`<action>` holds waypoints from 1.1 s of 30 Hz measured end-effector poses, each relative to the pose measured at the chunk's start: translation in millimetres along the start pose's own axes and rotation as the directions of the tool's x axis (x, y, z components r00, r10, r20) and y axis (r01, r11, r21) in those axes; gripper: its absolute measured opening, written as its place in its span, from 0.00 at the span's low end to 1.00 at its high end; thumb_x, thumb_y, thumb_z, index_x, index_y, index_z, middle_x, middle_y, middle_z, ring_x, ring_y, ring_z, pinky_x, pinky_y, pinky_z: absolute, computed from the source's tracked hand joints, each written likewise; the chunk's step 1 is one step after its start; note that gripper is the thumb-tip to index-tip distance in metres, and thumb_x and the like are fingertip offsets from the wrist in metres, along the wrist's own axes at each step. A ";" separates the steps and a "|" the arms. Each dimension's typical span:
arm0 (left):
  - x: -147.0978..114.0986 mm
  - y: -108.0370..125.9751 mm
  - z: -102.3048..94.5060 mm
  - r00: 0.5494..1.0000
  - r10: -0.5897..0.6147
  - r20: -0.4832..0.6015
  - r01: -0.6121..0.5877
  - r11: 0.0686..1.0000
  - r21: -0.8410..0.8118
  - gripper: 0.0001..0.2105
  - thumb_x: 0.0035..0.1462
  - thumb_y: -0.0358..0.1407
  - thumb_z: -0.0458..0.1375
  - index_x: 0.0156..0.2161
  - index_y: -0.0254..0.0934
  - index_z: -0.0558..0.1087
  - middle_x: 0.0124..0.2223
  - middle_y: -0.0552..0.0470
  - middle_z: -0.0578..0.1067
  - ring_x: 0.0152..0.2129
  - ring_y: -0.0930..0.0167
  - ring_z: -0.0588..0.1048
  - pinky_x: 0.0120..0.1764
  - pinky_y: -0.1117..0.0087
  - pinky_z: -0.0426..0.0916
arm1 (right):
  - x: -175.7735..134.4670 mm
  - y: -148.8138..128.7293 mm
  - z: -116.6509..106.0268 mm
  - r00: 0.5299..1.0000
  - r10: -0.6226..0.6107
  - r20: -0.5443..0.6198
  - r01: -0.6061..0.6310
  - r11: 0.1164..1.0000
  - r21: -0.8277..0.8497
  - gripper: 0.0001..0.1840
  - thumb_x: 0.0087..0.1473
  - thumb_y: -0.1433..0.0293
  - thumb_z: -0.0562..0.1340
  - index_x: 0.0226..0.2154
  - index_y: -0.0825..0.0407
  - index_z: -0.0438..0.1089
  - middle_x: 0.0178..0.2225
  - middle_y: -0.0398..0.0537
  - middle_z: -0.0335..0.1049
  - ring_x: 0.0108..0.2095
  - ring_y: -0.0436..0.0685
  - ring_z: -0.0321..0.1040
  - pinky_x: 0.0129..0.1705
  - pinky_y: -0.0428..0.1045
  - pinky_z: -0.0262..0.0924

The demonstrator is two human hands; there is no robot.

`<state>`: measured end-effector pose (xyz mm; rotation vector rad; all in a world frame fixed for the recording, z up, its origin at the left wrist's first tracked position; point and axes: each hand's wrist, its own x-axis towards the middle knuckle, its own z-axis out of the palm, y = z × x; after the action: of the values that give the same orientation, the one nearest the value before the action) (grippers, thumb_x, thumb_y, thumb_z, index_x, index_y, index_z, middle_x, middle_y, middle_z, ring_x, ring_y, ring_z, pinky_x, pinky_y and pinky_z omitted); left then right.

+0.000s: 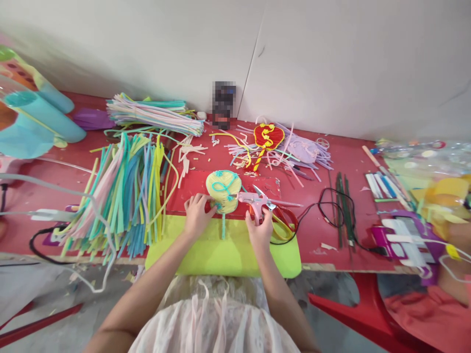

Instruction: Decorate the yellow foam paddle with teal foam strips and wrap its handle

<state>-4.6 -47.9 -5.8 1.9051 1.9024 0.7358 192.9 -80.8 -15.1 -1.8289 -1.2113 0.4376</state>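
Note:
A pale yellow round fan (232,185) made of pipe cleaners, with turquoise trim, a turquoise loop and a turquoise handle, lies on the table in front of me. My left hand (197,214) grips its lower left edge, thumb and fingertips closed there. In my right hand (259,226) is a pink glue gun (250,197), its nozzle pointing left over the fan's lower right part. Any small piece between my left fingertips is too small to make out. Scissors with red and yellow handles (286,223) lie partly behind the glue gun, their blades showing above it.
A lime-green mat (221,255) lies along the front edge. Many loose pipe cleaners (125,186) cover the left side. A red heart-shaped fan (270,137) lies behind. At right are a black cord (319,203), a purple power strip (390,240) and another person's arm (455,255).

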 end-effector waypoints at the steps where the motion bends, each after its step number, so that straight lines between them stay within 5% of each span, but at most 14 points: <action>1: -0.2 -0.4 0.3 1.000 -0.001 0.000 0.001 1.000 -0.002 0.08 0.51 0.36 0.58 0.38 0.42 0.69 0.41 0.51 0.72 0.41 0.63 0.67 0.46 0.60 0.55 | 0.0 -0.1 0.0 1.000 0.011 0.000 -0.011 1.000 0.005 0.26 0.45 0.54 0.61 0.41 0.54 0.61 0.31 0.47 0.64 0.28 0.52 0.62 0.29 0.46 0.60; 10: 10.0 -12.2 -8.3 0.997 0.021 0.075 -0.013 0.994 -0.111 0.08 0.57 0.37 0.52 0.39 0.44 0.72 0.40 0.52 0.73 0.40 0.66 0.69 0.46 0.61 0.55 | 0.5 -1.0 -2.1 1.000 0.010 0.003 -0.010 1.000 -0.002 0.25 0.45 0.54 0.61 0.41 0.54 0.61 0.31 0.47 0.64 0.27 0.52 0.61 0.30 0.47 0.60; 17: 14.9 -10.1 -7.9 0.990 0.029 0.138 -0.016 0.996 -0.091 0.05 0.52 0.39 0.58 0.35 0.45 0.74 0.38 0.53 0.73 0.39 0.66 0.68 0.46 0.59 0.53 | 1.1 1.3 -1.1 1.000 0.015 0.010 -0.016 1.000 0.016 0.26 0.45 0.54 0.62 0.41 0.54 0.61 0.30 0.47 0.65 0.27 0.52 0.62 0.31 0.48 0.60; 28: 15.2 -3.8 -6.4 0.990 -0.104 0.097 0.116 0.985 -0.131 0.03 0.50 0.35 0.58 0.29 0.39 0.70 0.38 0.53 0.72 0.41 0.65 0.67 0.46 0.57 0.54 | 1.0 -1.7 -1.7 0.999 0.043 0.027 -0.044 0.998 0.046 0.25 0.45 0.56 0.62 0.41 0.54 0.61 0.31 0.47 0.65 0.28 0.52 0.63 0.31 0.47 0.61; 33: 12.9 -1.2 -6.5 0.993 -0.084 0.077 0.089 0.995 -0.054 0.03 0.50 0.35 0.58 0.28 0.39 0.69 0.37 0.52 0.72 0.40 0.64 0.67 0.45 0.57 0.54 | 0.8 -1.9 -2.0 0.999 0.045 0.030 -0.046 0.998 0.034 0.24 0.45 0.56 0.63 0.41 0.53 0.61 0.31 0.47 0.65 0.28 0.52 0.63 0.32 0.47 0.61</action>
<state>-9.8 -35.8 0.2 1.7786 1.8845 0.6760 193.5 -80.8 -12.3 -1.8290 -1.1760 0.5100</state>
